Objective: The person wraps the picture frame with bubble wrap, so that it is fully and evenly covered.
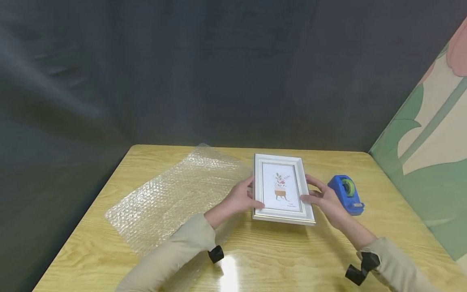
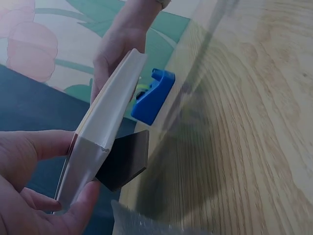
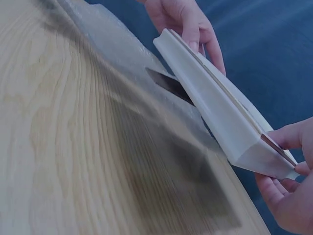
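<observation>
My beige left sleeve (image 1: pixel 171 249) and right sleeve (image 1: pixel 397 261) run off the lower edge, the left covering part of the bubble wrap (image 1: pixel 168 194), while some fingers of my left hand (image 1: pixel 240 198) and right hand (image 1: pixel 327 201) disappear behind the white picture frame (image 1: pixel 282 214) they grip by its long sides. I hold it tilted above the wooden table (image 1: pixel 277 251), between wrap and blue tape dispenser (image 1: pixel 348 197), its dark back flap (image 2: pixel 128 159) visible only from my wrists. A thin gold line trims its moulded border round a potted-flower print (image 1: pixel 281 190), whose lettering is too small to read.
</observation>
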The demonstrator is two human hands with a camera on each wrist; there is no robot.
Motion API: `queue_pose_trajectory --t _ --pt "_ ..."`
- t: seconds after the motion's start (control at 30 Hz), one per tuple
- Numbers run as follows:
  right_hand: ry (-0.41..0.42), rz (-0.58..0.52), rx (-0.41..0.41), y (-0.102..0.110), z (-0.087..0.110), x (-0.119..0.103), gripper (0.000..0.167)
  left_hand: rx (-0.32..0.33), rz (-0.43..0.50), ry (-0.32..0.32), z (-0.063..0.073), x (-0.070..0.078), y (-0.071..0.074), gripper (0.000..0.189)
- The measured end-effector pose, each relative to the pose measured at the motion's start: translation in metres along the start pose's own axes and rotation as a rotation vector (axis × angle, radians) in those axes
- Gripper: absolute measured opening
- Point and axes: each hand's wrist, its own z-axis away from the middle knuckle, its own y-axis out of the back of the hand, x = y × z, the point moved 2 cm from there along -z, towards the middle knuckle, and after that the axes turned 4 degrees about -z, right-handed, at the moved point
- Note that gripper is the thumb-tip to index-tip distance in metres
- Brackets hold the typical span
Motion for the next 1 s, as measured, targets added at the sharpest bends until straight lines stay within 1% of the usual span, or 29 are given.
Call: queue_pose_trajectory --t 0.1,0.23,0.3,0.47,0.63,0.73,0.87,1.0 --pt "0.003 -0.008 0.003 -0.008 -0.005 -0.001 0.074 0.007 -0.014 0.019 0.001 -0.006 0.006 0.094" --pt "0.006 -0.061 -0.031 -0.021 -0.012 -0.001 0.074 0.028 -0.024 0.044 0.005 -0.015 0.019 0.095" --pt "0.009 -0.1 -0.06 -0.028 -0.015 -0.001 0.074 0.035 -0.029 0.038 0.007 -0.019 0.026 0.093" --pt "0.031 -0.136 -0.116 -0.043 -0.02 -0.002 0.074 0.047 -0.017 0.022 0.012 -0.031 0.043 0.09" --pt "0.063 -0.175 -0.167 -0.059 -0.023 -0.001 0.072 0.068 0.04 0.052 0.021 -0.046 0.059 0.093" --pt "0.084 -0.224 -0.19 -0.072 -0.026 0.0 0.071 0.086 0.066 0.062 0.027 -0.055 0.067 0.093" --pt "0.096 -0.276 -0.202 -0.089 -0.032 0.0 0.071 0.098 0.068 0.07 0.036 -0.065 0.079 0.092" --pt "0.111 -0.281 -0.212 -0.107 -0.037 -0.003 0.07 0.103 0.052 0.09 0.046 -0.074 0.092 0.091"
